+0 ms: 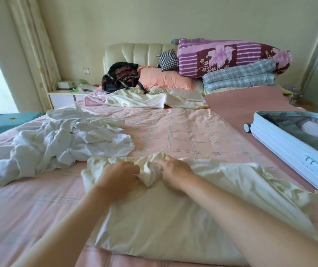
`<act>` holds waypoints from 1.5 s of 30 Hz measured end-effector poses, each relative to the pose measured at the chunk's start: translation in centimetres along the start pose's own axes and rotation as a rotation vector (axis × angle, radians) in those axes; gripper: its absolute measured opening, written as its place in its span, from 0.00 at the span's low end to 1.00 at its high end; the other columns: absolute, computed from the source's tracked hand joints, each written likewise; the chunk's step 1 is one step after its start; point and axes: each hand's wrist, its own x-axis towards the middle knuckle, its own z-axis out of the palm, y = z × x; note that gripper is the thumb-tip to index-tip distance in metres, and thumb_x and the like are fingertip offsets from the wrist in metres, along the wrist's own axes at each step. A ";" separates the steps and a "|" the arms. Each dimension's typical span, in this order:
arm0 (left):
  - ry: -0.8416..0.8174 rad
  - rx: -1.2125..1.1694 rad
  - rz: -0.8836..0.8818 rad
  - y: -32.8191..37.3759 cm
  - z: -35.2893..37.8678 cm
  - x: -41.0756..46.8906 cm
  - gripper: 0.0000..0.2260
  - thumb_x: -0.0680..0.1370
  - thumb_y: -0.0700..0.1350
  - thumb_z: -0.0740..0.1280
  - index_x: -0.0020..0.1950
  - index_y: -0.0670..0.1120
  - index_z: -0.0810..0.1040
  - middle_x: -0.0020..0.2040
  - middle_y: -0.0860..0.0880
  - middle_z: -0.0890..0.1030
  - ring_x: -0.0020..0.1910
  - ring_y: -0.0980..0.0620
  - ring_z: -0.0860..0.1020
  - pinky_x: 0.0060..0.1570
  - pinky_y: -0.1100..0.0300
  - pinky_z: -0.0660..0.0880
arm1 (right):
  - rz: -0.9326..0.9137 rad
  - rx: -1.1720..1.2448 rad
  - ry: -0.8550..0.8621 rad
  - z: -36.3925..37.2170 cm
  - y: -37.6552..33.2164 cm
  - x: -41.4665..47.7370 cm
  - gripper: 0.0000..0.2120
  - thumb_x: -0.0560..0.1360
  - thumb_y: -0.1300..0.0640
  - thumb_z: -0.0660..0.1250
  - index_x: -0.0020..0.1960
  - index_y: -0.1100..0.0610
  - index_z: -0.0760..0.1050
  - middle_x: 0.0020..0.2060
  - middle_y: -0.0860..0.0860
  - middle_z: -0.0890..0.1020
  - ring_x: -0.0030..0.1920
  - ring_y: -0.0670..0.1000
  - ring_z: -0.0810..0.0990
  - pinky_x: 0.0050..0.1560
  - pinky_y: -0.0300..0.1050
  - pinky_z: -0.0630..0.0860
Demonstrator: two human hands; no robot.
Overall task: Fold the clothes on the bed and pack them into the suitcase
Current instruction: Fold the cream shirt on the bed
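A cream garment (154, 214) lies spread on the pink checked bed (183, 132) right in front of me. My left hand (118, 176) and my right hand (175, 170) sit close together at its far edge, each gripping bunched cream fabric. A heap of crumpled white clothes (63, 137) lies to the left of the garment. The open white suitcase (292, 149) rests on the bed's right side, with folded grey and white items inside.
A black bag (120, 77), a peach pillow (165, 79), a checked cushion (166, 59) and stacked quilts (231, 60) crowd the headboard end. A rumpled light sheet (144, 99) lies below them. A teal box (6, 122) stands left of the bed.
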 end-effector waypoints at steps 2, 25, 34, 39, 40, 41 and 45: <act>0.194 -0.114 -0.264 -1.2 -0.5 0.1 0.14 0.75 0.52 0.56 0.50 0.52 0.81 0.43 0.48 0.83 0.46 0.42 0.81 0.42 0.55 0.74 | 0.024 0.078 0.018 0.0 -0.9 1.2 0.20 0.79 0.56 0.57 0.69 0.42 0.73 0.68 0.52 0.75 0.65 0.57 0.76 0.61 0.48 0.73; -0.004 -0.034 -0.469 -12.4 -0.8 -2.7 0.13 0.81 0.50 0.60 0.64 0.53 0.75 0.67 0.48 0.70 0.66 0.44 0.66 0.65 0.49 0.67 | 0.090 -0.098 -0.035 4.2 -9.9 10.0 0.26 0.79 0.49 0.49 0.76 0.47 0.63 0.76 0.55 0.64 0.74 0.58 0.61 0.73 0.59 0.57; -0.172 -0.039 -0.674 -11.4 -0.9 -2.5 0.19 0.80 0.57 0.57 0.60 0.49 0.79 0.57 0.48 0.81 0.58 0.47 0.79 0.50 0.55 0.72 | -0.163 0.004 -0.088 5.0 -13.4 8.4 0.23 0.83 0.50 0.50 0.76 0.47 0.65 0.77 0.51 0.64 0.76 0.54 0.61 0.74 0.56 0.59; -0.080 -0.243 -0.709 -10.1 -1.2 -0.8 0.12 0.81 0.42 0.59 0.60 0.38 0.75 0.57 0.41 0.80 0.58 0.41 0.78 0.49 0.55 0.72 | -0.144 0.255 0.023 3.3 -13.0 7.0 0.22 0.80 0.51 0.60 0.74 0.48 0.70 0.76 0.51 0.67 0.75 0.53 0.65 0.74 0.48 0.60; -0.018 -0.324 -0.745 -9.6 -1.8 -0.2 0.12 0.81 0.42 0.58 0.61 0.38 0.74 0.57 0.41 0.79 0.57 0.39 0.78 0.48 0.55 0.71 | -0.134 0.344 0.065 2.9 -12.8 6.4 0.21 0.79 0.54 0.63 0.72 0.50 0.73 0.73 0.51 0.71 0.73 0.52 0.69 0.72 0.46 0.64; 0.030 -0.428 -0.764 -9.0 -2.3 0.5 0.12 0.82 0.42 0.58 0.61 0.38 0.73 0.55 0.41 0.79 0.55 0.39 0.78 0.47 0.55 0.70 | -0.115 0.447 0.097 2.2 -12.6 5.6 0.21 0.78 0.56 0.63 0.71 0.51 0.74 0.69 0.50 0.75 0.70 0.51 0.72 0.69 0.43 0.67; 0.073 -0.834 -0.603 -4.9 -4.9 3.3 0.13 0.82 0.46 0.56 0.57 0.38 0.74 0.50 0.39 0.79 0.44 0.44 0.77 0.43 0.53 0.76 | 0.104 1.013 0.101 -1.2 -10.9 2.3 0.12 0.82 0.49 0.59 0.58 0.48 0.79 0.53 0.49 0.83 0.46 0.49 0.82 0.44 0.41 0.78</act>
